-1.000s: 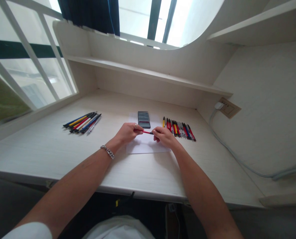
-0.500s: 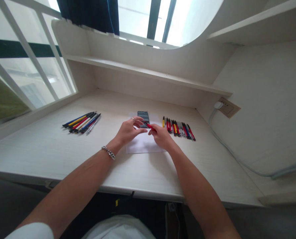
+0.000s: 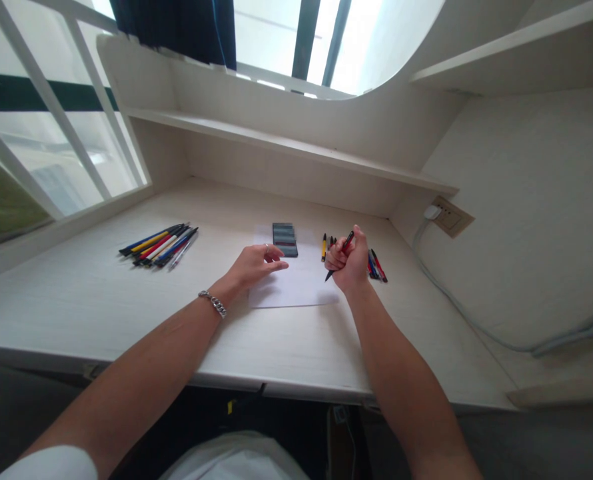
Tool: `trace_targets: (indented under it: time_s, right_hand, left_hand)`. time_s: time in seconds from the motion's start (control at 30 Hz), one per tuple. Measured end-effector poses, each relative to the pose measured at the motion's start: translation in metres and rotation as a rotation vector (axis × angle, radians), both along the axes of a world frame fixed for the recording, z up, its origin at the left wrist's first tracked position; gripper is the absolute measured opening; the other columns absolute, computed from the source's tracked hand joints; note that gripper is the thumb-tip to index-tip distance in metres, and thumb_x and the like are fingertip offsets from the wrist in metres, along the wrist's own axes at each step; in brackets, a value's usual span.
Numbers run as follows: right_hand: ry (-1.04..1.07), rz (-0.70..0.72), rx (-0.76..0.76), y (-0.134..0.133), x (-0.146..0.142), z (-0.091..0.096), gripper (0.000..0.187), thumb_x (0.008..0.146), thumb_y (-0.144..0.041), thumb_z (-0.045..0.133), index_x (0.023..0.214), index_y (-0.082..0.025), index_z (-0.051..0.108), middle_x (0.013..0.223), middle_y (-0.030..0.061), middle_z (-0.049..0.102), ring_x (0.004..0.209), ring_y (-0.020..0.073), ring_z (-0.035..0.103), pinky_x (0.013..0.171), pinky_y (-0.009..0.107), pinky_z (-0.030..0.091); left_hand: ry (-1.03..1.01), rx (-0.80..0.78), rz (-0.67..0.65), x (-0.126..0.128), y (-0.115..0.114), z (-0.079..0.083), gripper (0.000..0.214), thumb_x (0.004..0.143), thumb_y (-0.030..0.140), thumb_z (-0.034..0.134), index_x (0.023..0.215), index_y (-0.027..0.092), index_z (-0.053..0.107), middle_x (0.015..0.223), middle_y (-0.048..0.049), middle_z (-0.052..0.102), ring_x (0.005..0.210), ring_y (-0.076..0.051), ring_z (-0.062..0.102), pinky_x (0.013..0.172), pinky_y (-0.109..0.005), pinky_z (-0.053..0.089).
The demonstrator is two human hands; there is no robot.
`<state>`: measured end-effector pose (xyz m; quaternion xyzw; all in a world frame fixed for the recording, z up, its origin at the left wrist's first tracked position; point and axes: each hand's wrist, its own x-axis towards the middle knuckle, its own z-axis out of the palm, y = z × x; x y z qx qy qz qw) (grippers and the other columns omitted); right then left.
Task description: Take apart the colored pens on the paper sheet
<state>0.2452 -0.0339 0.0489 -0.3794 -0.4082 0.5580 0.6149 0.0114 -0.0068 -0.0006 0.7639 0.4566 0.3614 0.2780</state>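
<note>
My right hand (image 3: pixel 347 260) is closed around a dark pen with a red section (image 3: pixel 340 255), held upright and slanted above the desk. It is over the near end of a row of coloured pens (image 3: pixel 375 265), hiding part of that row. A yellow pen (image 3: pixel 323 247) lies just left of my right hand. My left hand (image 3: pixel 254 265) rests flat on a white paper sheet (image 3: pixel 291 283), holding nothing. Its fingertips are close to a dark smartphone (image 3: pixel 285 240) lying at the paper's far edge.
A bundle of coloured pens (image 3: pixel 159 247) lies at the left of the white desk (image 3: pixel 216 340). A low shelf (image 3: pixel 276 143) runs behind it. At the right, a wall socket (image 3: pixel 449 217) has a plug and pale cable. Windows stand left.
My right hand has moved right from the paper to the pen row, still gripping a pen, now held upright. My left hand has let go and lies flat on the paper. The pen row looks partly covered.
</note>
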Motion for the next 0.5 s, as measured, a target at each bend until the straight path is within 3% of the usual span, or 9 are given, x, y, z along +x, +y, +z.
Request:
trace_targets:
  time_s: [0.23,0.5]
  right_hand:
    - [0.135,0.031,-0.01,0.0,0.001,-0.001,0.069,0.08,-0.086,0.047,0.052,-0.023,0.046,0.037,-0.0076,0.023,0.034,0.0075,0.017,0.036,0.023,0.014]
    - [0.264,0.074,-0.033,0.002,0.002,-0.005,0.067,0.083,-0.08,0.051,0.052,-0.021,0.052,0.037,-0.0072,0.027,0.034,0.0067,0.02,0.036,0.022,0.016]
  left_hand:
    - [0.048,0.021,0.017,-0.006,0.006,-0.003,0.02,0.084,0.032,0.067,0.096,0.019,0.077,0.093,-0.0066,0.078,0.082,-0.019,0.069,0.078,-0.032,0.052]
    - [0.024,-0.009,0.066,-0.017,0.019,-0.012,0.027,0.078,0.011,0.059,0.097,0.018,0.077,0.095,-0.0081,0.077,0.086,-0.021,0.069,0.084,-0.034,0.053]
